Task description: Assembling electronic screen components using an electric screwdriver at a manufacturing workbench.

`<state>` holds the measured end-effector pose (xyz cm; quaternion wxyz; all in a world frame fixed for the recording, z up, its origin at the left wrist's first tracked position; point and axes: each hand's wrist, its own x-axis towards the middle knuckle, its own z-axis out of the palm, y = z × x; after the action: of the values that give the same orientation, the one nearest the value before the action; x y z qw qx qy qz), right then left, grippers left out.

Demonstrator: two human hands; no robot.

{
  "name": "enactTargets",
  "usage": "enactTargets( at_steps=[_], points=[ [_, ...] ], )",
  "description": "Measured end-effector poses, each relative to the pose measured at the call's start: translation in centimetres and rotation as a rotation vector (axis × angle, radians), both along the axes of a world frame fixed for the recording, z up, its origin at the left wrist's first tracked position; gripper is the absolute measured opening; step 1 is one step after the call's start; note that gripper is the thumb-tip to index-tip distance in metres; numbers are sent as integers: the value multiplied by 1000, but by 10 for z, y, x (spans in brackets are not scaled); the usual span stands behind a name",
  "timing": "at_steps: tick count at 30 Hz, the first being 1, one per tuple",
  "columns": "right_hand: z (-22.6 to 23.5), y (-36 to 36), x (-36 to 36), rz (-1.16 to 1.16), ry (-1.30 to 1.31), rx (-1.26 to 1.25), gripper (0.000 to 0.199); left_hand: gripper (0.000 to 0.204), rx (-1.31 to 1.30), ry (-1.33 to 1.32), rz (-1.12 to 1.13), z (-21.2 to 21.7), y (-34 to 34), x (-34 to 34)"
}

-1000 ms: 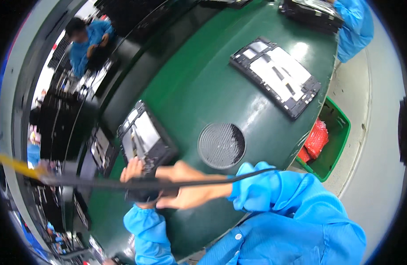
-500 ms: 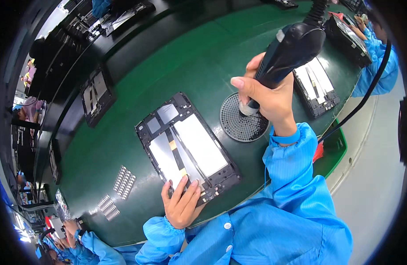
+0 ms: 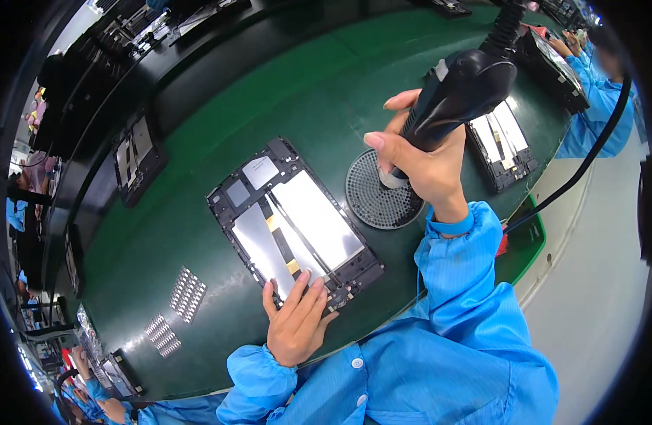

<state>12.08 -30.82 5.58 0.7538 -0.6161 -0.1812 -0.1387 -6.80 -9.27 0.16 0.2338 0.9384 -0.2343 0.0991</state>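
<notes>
A black electric screwdriver [image 3: 457,92] is gripped in my right hand [image 3: 432,159], thumb along its near side. Its pale nose [image 3: 392,178] meets a round perforated screw tray [image 3: 379,205]; the bit itself is hidden. Left of the tray lies an opened tablet [image 3: 324,212], with silver battery panels and a dark flat cable with yellow tape in a black frame. My left hand [image 3: 296,322] rests on the tablet's near edge, fingers stretched out over the end of the cable.
Two sheets of small metal parts [image 3: 188,294] [image 3: 161,336] lie at left on the green table [image 3: 219,120]. Other opened tablets lie at far left [image 3: 136,152] and right [image 3: 503,142]. A black cord [image 3: 588,159] loops past a green bin [image 3: 528,255]. Co-workers in blue sleeves [image 3: 595,131] sit nearby.
The view has shifted slightly, so most things sit a little further left. My left hand stays on the tablet's near edge, and the screwdriver's nose stays at the screw tray.
</notes>
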Motion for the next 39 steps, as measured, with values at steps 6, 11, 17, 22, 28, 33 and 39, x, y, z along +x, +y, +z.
enactTargets(
  at_steps=[6,11,17,22,28,33,39],
  points=[
    [-5,2,4,13,41,14,29,36,-110,-20,-44,12,3,3],
    [-6,1,3,5,56,-5,29,23,-212,-110,11,15,17,3],
    [-9,3,3,35,9,41,26,11,-332,-27,281,19,22,2],
    [-4,13,-3,-35,80,-39,29,11,-283,-196,410,15,35,1],
    [8,5,-16,-11,-37,117,36,15,-500,-59,609,5,70,14],
    [25,61,-34,205,-61,116,38,15,-1155,345,629,3,84,34],
    [35,138,-42,414,-25,0,33,14,-1151,418,587,8,91,57]
  ],
)
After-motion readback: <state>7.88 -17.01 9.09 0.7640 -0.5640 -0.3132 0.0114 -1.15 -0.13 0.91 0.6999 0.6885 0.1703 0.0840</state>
